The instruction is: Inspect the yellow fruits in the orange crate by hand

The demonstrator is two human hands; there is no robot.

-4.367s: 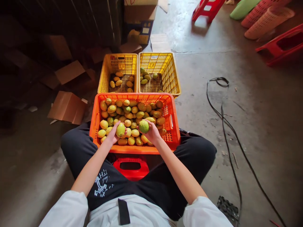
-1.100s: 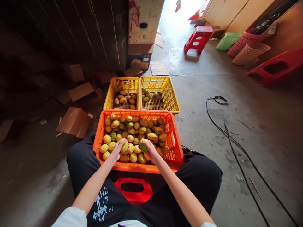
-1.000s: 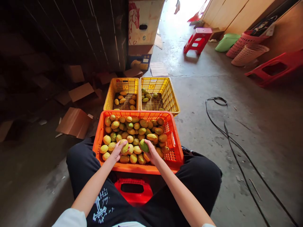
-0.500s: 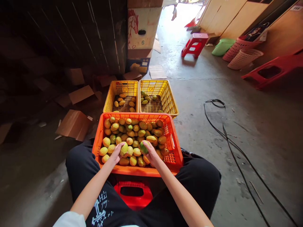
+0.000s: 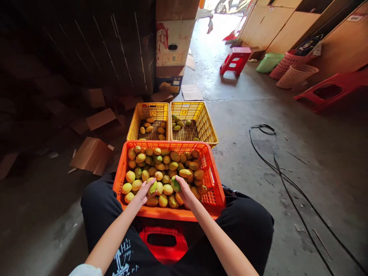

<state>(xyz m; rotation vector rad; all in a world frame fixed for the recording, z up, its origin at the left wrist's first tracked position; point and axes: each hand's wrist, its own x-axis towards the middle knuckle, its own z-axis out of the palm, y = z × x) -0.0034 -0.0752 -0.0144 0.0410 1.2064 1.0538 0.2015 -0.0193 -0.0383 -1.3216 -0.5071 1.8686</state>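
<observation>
An orange crate [image 5: 217, 209] in front of me holds many oval, mango-like fruits, mostly yellow, some green. Over its near part, my left hand [image 5: 142, 193] is closed round a yellow-green mango-like fruit [image 5: 153, 188]. My right hand [image 5: 185, 191] grips a greener mango-like fruit [image 5: 175, 184], thumb on top. Both hands stay apart, just above the other fruit. Beyond the crate stand two yellow crates side by side: the left one [image 5: 132, 124] has several yellow fruits, the right one [image 5: 211, 126] several greener ones.
A red stool [image 5: 163, 253] is between my legs. Cardboard pieces [image 5: 91, 155] lie on the left. Black cable [image 5: 290, 184] runs over the floor at right. Farther off are another red stool [image 5: 235, 61], pink baskets [image 5: 297, 74] and a person's hand [image 5: 210, 26].
The view has tilted up slightly, so the crates sit lower in the picture. The left-hand fruit has turned, showing a greener side; both hands keep hold of their fruits.
</observation>
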